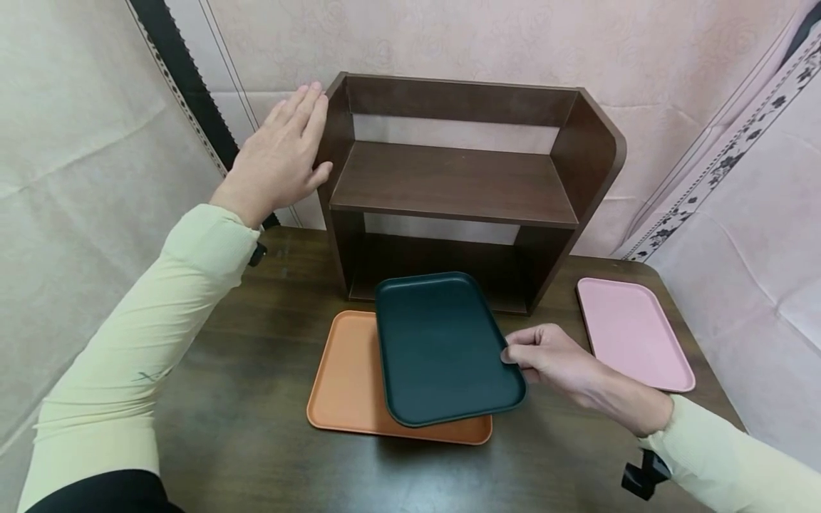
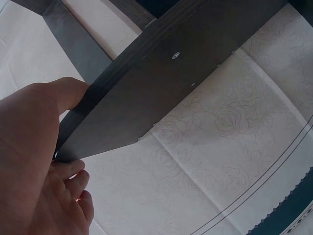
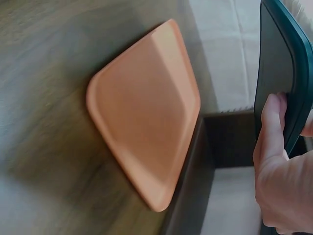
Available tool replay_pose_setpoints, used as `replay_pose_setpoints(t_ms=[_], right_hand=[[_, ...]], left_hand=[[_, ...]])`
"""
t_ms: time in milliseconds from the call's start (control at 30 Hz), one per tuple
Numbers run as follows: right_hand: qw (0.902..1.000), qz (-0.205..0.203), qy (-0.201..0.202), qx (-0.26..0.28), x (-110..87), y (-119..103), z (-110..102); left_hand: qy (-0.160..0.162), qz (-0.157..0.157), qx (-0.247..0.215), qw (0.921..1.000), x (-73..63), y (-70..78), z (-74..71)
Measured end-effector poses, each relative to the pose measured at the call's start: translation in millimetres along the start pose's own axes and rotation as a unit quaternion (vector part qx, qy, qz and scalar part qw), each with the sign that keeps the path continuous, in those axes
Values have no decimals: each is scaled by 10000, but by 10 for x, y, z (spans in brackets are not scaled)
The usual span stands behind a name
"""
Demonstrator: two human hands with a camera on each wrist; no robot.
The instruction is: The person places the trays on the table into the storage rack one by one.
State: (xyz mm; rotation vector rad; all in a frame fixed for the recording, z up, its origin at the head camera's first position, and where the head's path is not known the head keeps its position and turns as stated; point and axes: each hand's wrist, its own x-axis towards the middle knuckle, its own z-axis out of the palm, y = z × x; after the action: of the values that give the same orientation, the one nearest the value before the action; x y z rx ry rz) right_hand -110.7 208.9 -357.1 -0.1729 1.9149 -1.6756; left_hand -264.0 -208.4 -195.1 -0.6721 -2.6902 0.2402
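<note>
Head view, principal entry: two-tier dark-brown shelf (image 1: pixel 455 178), upright on a wood-grain table (image 1: pixel 256 399).

Dark green rectangular tray (image 1: pixel 445 349): in front of the shelf's lower opening, raised, partly covering the orange tray as viewed from above; right wrist view shows the two apart.

Right hand (image 1: pixel 564 363): right of the green tray, pinching its long side, thumb on top, fingers against the underside.

Left hand (image 1: pixel 279 149): at the shelf's upper left side panel, fingers straight and lying together, thumb set apart at the front edge. Pressure: cannot tell.

Orange tray (image 1: pixel 343 377): flat, just in front of the shelf.

Pink tray (image 1: pixel 635 335): flat, right of the shelf, apart from it.

Handling notes, by judgement: one-sided pinch, so the green tray's free side may droop; fingers spread farther under the base would steady it. Best carried level, its far edge clear of the shelf's lower board. Light, even contact from the left hand should suffice against a knock; hard pushing could shift the shelf.
</note>
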Motion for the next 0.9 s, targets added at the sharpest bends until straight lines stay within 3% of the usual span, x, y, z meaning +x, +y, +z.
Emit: replay_pose_setpoints(t_ms=[533, 900], right_hand=[[9997, -134, -101, 157, 56, -695, 314], [9978, -586, 228, 222, 21, -1089, 346]], left_hand=[[140, 17, -29, 9999, -23, 4, 23], [224, -5, -13, 9997, -26, 26, 18]])
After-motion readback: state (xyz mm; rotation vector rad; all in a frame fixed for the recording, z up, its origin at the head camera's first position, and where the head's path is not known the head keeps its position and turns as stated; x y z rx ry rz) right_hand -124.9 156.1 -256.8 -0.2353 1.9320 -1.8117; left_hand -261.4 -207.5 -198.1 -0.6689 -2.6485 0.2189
